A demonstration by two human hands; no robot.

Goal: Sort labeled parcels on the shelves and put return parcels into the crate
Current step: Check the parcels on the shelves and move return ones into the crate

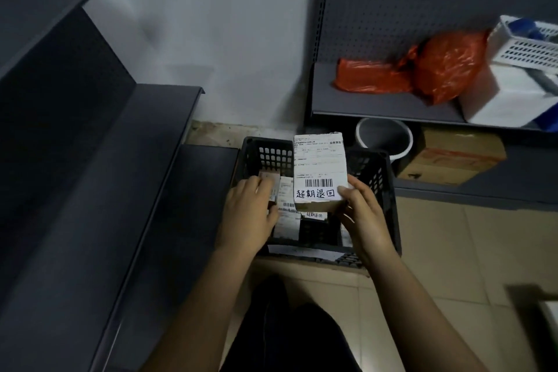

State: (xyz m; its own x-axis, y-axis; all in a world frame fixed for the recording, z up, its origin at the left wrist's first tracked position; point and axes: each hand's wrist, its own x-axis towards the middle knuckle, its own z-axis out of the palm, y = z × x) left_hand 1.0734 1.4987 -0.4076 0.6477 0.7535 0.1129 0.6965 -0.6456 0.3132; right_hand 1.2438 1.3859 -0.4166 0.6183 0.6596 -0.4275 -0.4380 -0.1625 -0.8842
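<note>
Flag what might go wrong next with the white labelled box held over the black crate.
1. The right hand pinches the labelled box only at its lower right corner, so it could tilt or slip and drop onto the small parcels already in the crate.
2. The left hand rests on those parcels right beside the box; lowered now, the box might land on its fingers or wedge crookedly.
</note>
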